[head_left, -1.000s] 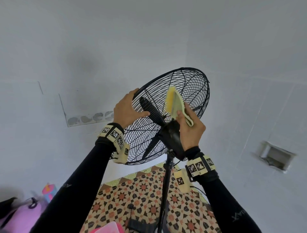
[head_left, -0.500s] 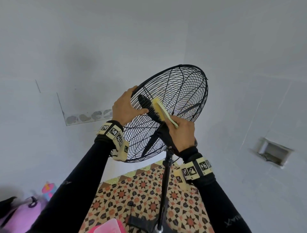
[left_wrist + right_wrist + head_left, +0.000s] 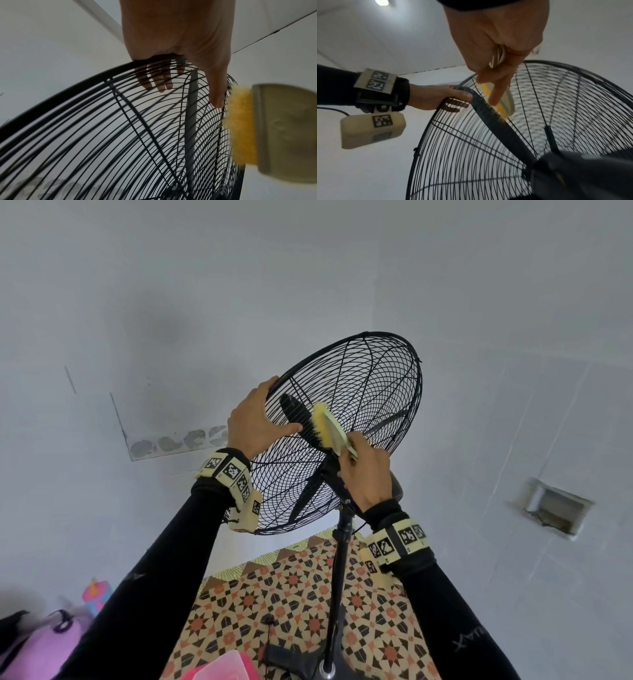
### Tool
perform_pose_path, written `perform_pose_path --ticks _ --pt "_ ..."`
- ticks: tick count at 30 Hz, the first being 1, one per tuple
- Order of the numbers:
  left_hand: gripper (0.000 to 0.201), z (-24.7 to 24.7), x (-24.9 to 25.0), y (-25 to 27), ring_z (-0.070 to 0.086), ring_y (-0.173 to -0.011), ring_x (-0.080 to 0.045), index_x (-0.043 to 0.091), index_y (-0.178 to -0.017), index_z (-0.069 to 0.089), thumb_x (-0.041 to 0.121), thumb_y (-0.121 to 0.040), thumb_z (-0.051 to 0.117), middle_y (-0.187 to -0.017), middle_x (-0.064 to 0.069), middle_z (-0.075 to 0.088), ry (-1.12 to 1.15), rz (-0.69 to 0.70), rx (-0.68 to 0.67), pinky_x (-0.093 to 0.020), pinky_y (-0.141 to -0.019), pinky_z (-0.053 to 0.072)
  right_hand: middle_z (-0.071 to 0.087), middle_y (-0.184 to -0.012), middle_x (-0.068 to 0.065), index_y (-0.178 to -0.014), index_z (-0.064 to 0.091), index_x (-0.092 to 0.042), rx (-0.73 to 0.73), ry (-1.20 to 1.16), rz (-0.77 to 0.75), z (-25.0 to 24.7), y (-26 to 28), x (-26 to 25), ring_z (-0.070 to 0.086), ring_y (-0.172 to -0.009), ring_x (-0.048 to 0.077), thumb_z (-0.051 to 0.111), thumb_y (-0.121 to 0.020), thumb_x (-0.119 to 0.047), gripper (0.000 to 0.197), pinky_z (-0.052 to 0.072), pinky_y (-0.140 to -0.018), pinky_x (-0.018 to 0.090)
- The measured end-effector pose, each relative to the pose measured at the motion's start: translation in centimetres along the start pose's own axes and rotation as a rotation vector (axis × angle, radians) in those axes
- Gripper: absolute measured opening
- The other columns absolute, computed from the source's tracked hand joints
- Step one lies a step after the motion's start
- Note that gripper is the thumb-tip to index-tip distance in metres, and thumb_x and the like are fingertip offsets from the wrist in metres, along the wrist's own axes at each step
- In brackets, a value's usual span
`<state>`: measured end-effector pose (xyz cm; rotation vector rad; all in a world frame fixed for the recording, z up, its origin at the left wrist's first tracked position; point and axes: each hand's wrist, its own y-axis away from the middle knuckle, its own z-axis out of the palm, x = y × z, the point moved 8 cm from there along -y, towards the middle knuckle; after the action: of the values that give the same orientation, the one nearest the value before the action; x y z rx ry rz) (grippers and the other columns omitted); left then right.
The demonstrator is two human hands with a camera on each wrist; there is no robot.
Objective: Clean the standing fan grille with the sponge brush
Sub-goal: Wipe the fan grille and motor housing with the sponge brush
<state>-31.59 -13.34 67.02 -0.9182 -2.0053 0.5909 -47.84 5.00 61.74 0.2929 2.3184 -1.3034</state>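
Note:
The black wire fan grille (image 3: 363, 392) tilts up on its stand, its rear side towards me. My left hand (image 3: 255, 422) grips the grille's left rim, with the fingers curled over the rim (image 3: 154, 81) and the thumb lying on the rear wires. My right hand (image 3: 368, 474) holds the handle of the sponge brush (image 3: 327, 429), index finger stretched along it (image 3: 498, 93). The yellow sponge edge (image 3: 240, 128) presses on the rear wires just right of my left thumb, over a dark fan blade (image 3: 496, 121). The motor housing (image 3: 573, 175) sits below the right hand.
The fan pole (image 3: 339, 577) runs down to a base on a patterned floor mat (image 3: 291, 594). A pink container (image 3: 222, 669) and purple bags (image 3: 34, 652) lie at the lower left. Grey walls meet in a corner behind, with a recess (image 3: 555, 508) at right.
The right hand has swept the brush left and slightly down across the rear wires, towards my left thumb, turning it more edge-on. The left hand keeps its grip on the rim.

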Motion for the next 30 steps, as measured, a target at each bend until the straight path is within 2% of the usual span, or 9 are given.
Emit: perform_pose_path --ticks 4,7,9,12,15,17,19,23,30 --pt "0.109 0.2 -0.1 0.0 0.057 -0.132 -0.02 0.034 -0.154 0.036 0.065 -0.065 0.089 -0.146 0.003 0.059 -0.013 0.001 0.009 -0.05 -0.108 0.049 0.071 -0.081 0.003 -0.147 0.048 -0.021 0.184 -0.145 -0.153 -1.1 0.4 -2.7 0.063 -0.055 0.012 0.059 -0.101 -0.01 0.048 0.055 -0.055 0.021" --pt "0.108 0.2 -0.1 0.0 0.058 -0.131 -0.02 0.034 -0.154 0.036 0.066 -0.064 0.088 -0.144 0.003 0.06 -0.008 0.003 0.007 -0.051 -0.106 0.05 0.065 -0.078 0.003 -0.145 0.051 -0.015 0.098 -0.105 -0.102 1.6 0.6 -1.1 0.056 -0.056 0.014 0.055 -0.102 -0.008 0.043 0.055 -0.06 0.026" --pt "0.108 0.0 -0.2 -0.1 0.058 -0.13 -0.019 0.034 -0.154 0.037 0.067 -0.065 0.087 -0.144 0.003 0.06 0.008 -0.001 0.01 -0.052 -0.106 0.05 0.063 -0.079 0.006 -0.143 0.05 -0.014 -0.013 -0.077 0.054 3.6 1.1 2.0 0.057 -0.057 0.022 0.05 -0.103 -0.008 0.041 0.06 -0.064 0.041" --pt "0.107 -0.1 0.1 0.1 0.058 -0.13 -0.018 0.033 -0.154 0.037 0.065 -0.066 0.088 -0.143 0.004 0.06 0.012 0.006 0.011 -0.05 -0.107 0.05 0.062 -0.077 0.004 -0.139 0.05 -0.015 -0.031 -0.086 0.131 3.7 1.7 3.7 0.06 -0.054 0.023 0.048 -0.104 -0.012 0.035 0.059 -0.056 0.045" --pt "0.108 0.0 0.2 0.1 0.058 -0.13 -0.018 0.034 -0.154 0.036 0.067 -0.065 0.088 -0.143 0.004 0.06 -0.007 0.013 0.012 -0.049 -0.105 0.051 0.059 -0.08 -0.005 -0.139 0.054 -0.012 0.108 -0.124 0.004 2.1 1.6 1.2 0.056 -0.054 0.008 0.055 -0.102 -0.01 0.037 0.053 -0.058 0.013" --pt "0.108 0.0 0.0 0.0 0.059 -0.129 -0.018 0.034 -0.154 0.037 0.066 -0.064 0.088 -0.143 0.004 0.061 -0.012 0.006 0.022 -0.05 -0.105 0.051 0.055 -0.08 -0.008 -0.142 0.055 -0.011 0.131 -0.107 -0.027 2.7 1.5 0.7 0.05 -0.056 -0.003 0.057 -0.1 -0.006 0.042 0.043 -0.059 0.002" --pt "0.107 0.0 0.0 0.2 0.059 -0.13 -0.018 0.033 -0.154 0.038 0.065 -0.064 0.089 -0.143 0.004 0.061 0.002 0.004 0.017 -0.05 -0.106 0.05 0.055 -0.076 -0.006 -0.142 0.054 -0.014 0.071 -0.077 0.064 4.3 1.6 2.5 0.05 -0.055 -0.002 0.053 -0.101 -0.006 0.042 0.044 -0.057 0.007" --pt "0.108 -0.1 0.1 0.2 0.057 -0.132 -0.018 0.033 -0.154 0.038 0.064 -0.065 0.089 -0.144 0.004 0.06 0.011 0.002 0.015 -0.05 -0.109 0.048 0.063 -0.077 0.006 -0.133 0.049 -0.024 0.03 -0.138 0.294 6.1 2.3 6.8 0.065 -0.053 0.024 0.049 -0.102 -0.013 0.033 0.06 -0.05 0.041" --pt "0.108 0.0 0.0 0.1 0.057 -0.132 -0.018 0.035 -0.154 0.036 0.068 -0.065 0.088 -0.145 0.005 0.059 -0.006 -0.008 0.021 -0.051 -0.109 0.047 0.058 -0.107 0.012 -0.147 0.04 -0.018 0.055 -0.354 0.537 7.7 3.5 6.7 0.069 -0.049 0.026 0.039 -0.107 -0.012 0.041 0.058 -0.046 0.029"
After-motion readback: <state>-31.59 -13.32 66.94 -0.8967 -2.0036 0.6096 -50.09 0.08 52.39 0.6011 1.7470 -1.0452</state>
